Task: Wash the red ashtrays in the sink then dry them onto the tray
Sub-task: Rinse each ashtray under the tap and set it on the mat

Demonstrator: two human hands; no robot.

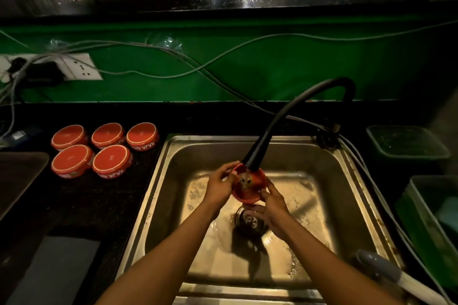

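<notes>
I hold a red ashtray (250, 189) over the steel sink (173, 153), tilted, right under the black faucet spout (255, 158). Water runs into its bowl. My left hand (220, 186) grips its left rim. My right hand (270, 208) holds its lower right edge from beneath. Several more red ashtrays (104, 148) sit upside down on the dark counter to the left of the sink. A dark tray (19, 176) lies at the far left, partly cut off by the frame edge.
The sink drain (247, 220) lies below my hands in shallow water. Green bins (409, 143) stand on the right counter. A grey-handled tool (386, 270) rests at the sink's right front corner. Cables and a wall socket (74, 67) run along the green wall.
</notes>
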